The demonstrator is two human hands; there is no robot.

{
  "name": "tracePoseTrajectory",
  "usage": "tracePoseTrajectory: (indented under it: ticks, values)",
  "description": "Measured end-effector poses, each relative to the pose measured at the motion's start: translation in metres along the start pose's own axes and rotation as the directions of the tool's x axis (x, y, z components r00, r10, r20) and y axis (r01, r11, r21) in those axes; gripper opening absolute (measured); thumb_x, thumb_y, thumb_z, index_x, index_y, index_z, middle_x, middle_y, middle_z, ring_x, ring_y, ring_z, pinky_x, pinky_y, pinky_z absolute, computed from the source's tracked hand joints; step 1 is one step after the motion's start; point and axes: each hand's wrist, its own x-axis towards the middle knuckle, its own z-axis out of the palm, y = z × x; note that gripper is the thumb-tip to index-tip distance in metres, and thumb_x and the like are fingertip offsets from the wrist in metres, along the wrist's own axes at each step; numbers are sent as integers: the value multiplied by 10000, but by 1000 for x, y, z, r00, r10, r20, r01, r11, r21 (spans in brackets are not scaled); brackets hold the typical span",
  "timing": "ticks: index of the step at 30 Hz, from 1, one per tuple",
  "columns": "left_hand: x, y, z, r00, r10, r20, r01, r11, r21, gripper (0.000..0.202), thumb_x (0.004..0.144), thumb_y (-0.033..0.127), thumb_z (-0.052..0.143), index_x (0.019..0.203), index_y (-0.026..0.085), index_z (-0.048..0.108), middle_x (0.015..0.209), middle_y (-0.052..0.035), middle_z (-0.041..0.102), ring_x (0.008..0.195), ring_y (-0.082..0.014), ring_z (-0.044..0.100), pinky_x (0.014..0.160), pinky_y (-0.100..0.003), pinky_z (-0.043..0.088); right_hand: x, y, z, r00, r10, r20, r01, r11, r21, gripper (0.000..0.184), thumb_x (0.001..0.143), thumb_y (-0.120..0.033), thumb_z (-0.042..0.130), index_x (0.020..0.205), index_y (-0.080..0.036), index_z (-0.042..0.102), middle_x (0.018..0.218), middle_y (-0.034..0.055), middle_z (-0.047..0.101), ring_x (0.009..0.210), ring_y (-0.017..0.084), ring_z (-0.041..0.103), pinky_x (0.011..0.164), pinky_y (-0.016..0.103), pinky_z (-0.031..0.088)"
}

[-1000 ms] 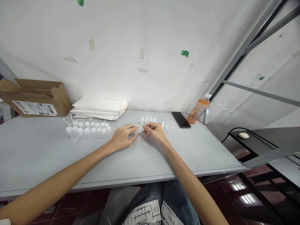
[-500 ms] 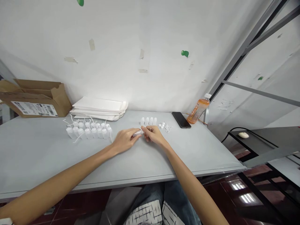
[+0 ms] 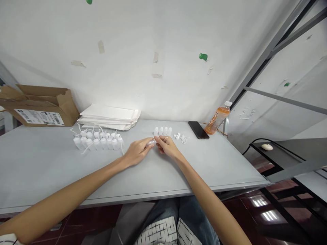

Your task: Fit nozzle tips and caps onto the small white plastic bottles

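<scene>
Apparently, the step in hand is work at one end of a small, tubular, translucent white plastic bottle (image 3: 150,142) at the centre of the frame: the left hand (image 3: 138,152) grips its body, while the right hand (image 3: 165,146) pinches near its right end. The next move seems to call for a firm hold and light fingertips. Left of centre, smooth white plastic bottles (image 3: 97,145) with thin, bendy white strands stand in rows on the flat, pale grey table (image 3: 204,163).

Your bare left hand (image 3: 137,151) and right hand (image 3: 167,147) pinch close together; both forearms (image 3: 209,200) cross the grey tabletop's (image 3: 209,163) near edge.
</scene>
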Motion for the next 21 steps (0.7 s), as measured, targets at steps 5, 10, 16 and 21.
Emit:
tracePoseTrajectory:
  ticks: [5, 10, 16, 21]
  values:
    - [1, 3, -2, 999, -34, 25, 35, 999, -21, 422, 972, 460, 380, 1122, 191, 668, 784, -30, 687, 697, -202, 607, 657, -289, 405, 0, 0, 1, 1000, -4, -3, 4, 1000, 21, 579, 769, -732, 620, 615, -207, 430, 567, -70, 382, 399, 58, 374, 405, 234, 241]
    - [2, 4, -3, 998, -54, 22, 55, 997, -61, 433, 957, 467, 406, 1147, 179, 668, 674, -3, 645, 650, -196, 591, 638, -282, 390, 2, 1, 2, 1000, -6, 4, 6, 1000, 28, 588, 754, -754, 615, 629, -207, 440, 568, -73, 382, 382, 56, 375, 386, 235, 235]
    - [0, 10, -6, 992, -95, 80, 109, 974, -198, 400, 954, 461, 430, 1118, 186, 670, 429, 70, 479, 451, -165, 510, 567, -268, 389, 2, 2, 2, 999, -37, 0, 37, 999, 10, 584, 767, -750, 606, 630, -209, 437, 576, -67, 399, 401, 61, 383, 376, 233, 288]
    - [-1, 9, -4, 973, -173, 150, 218, 899, -381, 379, 942, 495, 470, 1031, 180, 660, 361, 94, 416, 331, -139, 452, 484, -261, 353, 1, 0, 3, 1000, -27, 9, 26, 999, 42, 557, 762, -727, 635, 659, -213, 447, 569, -72, 398, 430, 70, 382, 394, 231, 359]
